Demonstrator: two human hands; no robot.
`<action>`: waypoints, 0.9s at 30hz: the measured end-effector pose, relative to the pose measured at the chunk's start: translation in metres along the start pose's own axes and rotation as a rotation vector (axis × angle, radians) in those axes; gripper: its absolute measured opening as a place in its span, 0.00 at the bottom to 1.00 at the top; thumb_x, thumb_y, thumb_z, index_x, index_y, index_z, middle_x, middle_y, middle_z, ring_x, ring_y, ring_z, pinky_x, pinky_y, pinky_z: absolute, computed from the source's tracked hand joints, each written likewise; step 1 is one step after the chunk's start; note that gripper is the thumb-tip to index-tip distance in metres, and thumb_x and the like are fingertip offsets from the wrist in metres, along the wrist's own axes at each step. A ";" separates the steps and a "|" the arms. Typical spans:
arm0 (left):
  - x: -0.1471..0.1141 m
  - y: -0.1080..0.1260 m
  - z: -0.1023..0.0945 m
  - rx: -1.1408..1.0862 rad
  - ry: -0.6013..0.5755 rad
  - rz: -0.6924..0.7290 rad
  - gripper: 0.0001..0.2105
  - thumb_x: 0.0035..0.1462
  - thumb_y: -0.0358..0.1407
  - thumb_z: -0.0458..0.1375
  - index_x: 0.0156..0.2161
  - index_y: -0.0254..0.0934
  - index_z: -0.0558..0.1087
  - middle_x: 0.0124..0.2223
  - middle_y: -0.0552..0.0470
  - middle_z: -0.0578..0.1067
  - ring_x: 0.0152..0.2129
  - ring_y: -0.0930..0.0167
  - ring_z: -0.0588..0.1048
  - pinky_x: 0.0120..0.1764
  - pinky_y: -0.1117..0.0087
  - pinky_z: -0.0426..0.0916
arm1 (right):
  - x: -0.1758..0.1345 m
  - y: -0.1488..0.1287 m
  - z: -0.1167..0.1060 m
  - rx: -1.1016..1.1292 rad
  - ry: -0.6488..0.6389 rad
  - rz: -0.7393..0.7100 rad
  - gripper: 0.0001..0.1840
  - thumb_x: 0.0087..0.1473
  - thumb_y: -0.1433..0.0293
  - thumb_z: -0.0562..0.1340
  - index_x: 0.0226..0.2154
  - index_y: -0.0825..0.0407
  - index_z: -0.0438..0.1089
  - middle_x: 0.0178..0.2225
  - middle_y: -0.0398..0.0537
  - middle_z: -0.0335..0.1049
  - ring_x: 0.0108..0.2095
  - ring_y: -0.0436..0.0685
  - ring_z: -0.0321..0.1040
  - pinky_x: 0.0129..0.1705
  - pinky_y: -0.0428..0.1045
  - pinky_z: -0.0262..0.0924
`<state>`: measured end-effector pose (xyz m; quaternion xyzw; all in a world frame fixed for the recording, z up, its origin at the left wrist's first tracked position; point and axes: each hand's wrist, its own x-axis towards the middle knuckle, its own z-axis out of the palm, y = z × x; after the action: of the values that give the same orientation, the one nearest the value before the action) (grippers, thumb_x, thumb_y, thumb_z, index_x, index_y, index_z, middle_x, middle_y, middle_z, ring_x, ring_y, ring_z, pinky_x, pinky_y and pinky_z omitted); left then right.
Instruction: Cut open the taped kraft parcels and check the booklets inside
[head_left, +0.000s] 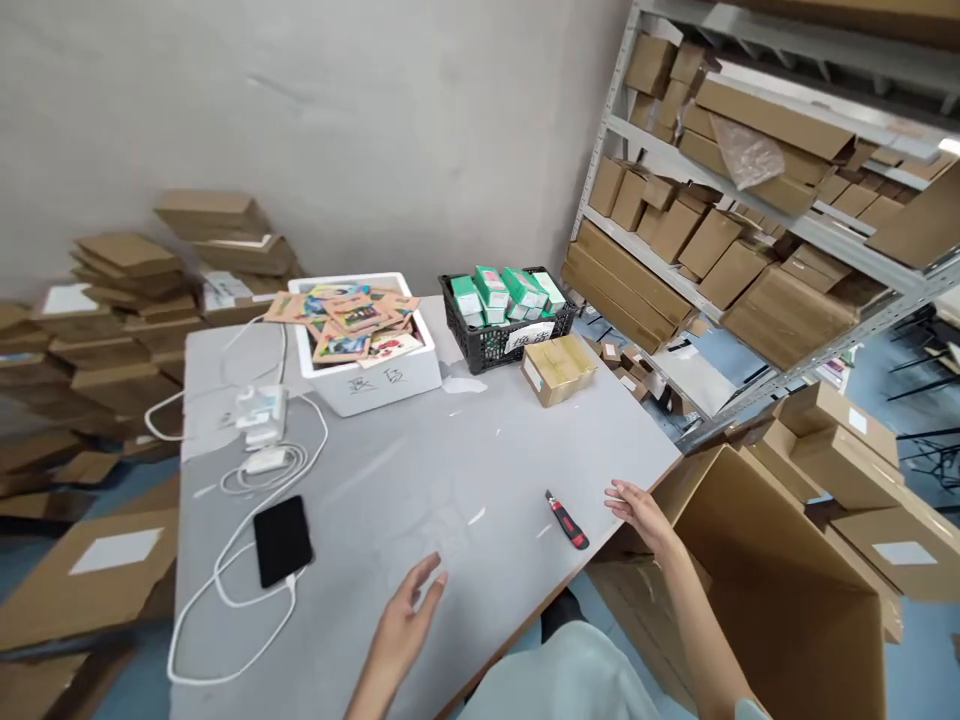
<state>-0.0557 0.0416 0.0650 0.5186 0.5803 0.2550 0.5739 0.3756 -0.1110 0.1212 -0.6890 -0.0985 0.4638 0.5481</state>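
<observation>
My left hand (407, 617) hovers over the front part of the grey table (420, 470), its fingers apart and nothing in them. Over the right edge of the table is my right hand (640, 513), also empty, with fingers stretched out. Between the two hands, closer to the right one, lies a red and black utility knife (568, 522). A small taped cardboard box (559, 369) sits farther back. Behind it stands a black plastic basket (491, 345) of green and white boxes (492, 287).
A white foam box (390, 385) holds colourful packets (356, 318). On the left lie a black phone (283, 540), white cables (225, 560) and a power strip (262, 415). A large open carton (780, 590) stands at the right. Shelves (750, 210) and stacked boxes (127, 330) flank the table.
</observation>
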 end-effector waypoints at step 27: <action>0.115 0.188 0.300 0.149 -0.212 0.101 0.34 0.60 0.60 0.65 0.63 0.39 0.77 0.68 0.35 0.78 0.70 0.52 0.73 0.74 0.50 0.63 | 0.381 -0.140 0.087 -0.980 -0.091 -0.356 0.44 0.68 0.51 0.66 0.77 0.56 0.61 0.83 0.67 0.42 0.83 0.76 0.31 0.79 0.69 0.43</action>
<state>0.3045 0.1169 0.1225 0.6122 0.5069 0.1837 0.5783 0.5727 0.2452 0.0394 -0.8165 -0.4430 0.2925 0.2271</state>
